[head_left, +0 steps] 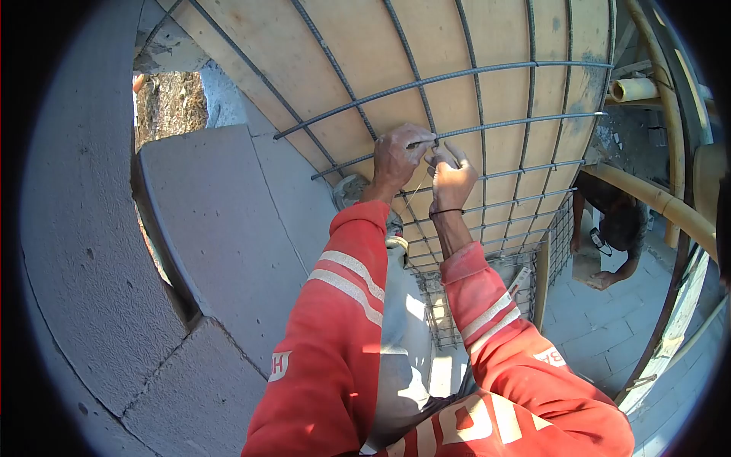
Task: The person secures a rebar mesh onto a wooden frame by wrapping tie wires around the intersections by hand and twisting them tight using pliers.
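Observation:
A grid of ribbed steel rebar (502,124) stretches in front of me over a light wooden panel (449,46). My left hand (396,158) is closed around a cross bar near where it meets an upright bar. Close beside it, my right hand (454,179) has its thumb and forefinger bent together at the same crossing, its other fingers partly raised. A thin tie wire (413,192) trails down between the two hands. Its upper end is hidden by the right hand's fingers, which appear to pinch it.
Large grey blocks (205,198) form a wall on the left, with an opening beside them. Bamboo poles (655,202) cross at the right. Below them, another person (615,217) bends over a block-paved floor (601,327), holding a flat board. More mesh (449,305) lies lower down.

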`<move>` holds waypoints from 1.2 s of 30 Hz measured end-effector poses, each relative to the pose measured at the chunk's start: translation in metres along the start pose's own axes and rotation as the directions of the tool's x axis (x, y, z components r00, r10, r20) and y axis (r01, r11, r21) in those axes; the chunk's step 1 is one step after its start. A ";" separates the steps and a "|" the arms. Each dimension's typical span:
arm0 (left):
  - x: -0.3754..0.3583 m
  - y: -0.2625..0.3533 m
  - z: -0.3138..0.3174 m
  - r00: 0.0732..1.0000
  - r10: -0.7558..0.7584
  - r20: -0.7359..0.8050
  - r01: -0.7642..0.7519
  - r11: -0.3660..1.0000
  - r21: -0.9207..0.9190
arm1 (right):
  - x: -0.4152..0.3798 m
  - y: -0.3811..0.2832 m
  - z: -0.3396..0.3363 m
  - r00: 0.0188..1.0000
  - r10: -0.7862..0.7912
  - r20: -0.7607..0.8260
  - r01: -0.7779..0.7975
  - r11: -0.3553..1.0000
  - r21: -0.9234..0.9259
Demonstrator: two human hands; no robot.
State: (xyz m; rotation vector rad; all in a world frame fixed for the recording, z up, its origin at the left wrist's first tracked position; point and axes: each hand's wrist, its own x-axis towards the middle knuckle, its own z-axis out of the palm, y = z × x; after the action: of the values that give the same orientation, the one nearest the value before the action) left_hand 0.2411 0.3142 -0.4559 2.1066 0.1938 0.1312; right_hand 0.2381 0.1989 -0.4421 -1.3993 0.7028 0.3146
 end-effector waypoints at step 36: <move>-0.013 -0.019 0.017 0.940 0.279 -0.197 -0.233 0.946 0.227 | 0.032 -0.025 -0.025 0.430 -0.423 0.797 0.862 -0.071 -0.502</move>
State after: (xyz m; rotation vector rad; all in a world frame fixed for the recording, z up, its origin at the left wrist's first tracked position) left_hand 0.2298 0.3070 -0.4809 2.3099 0.0662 0.5311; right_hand 0.2705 0.1643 -0.4424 -2.4851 -0.8791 0.1222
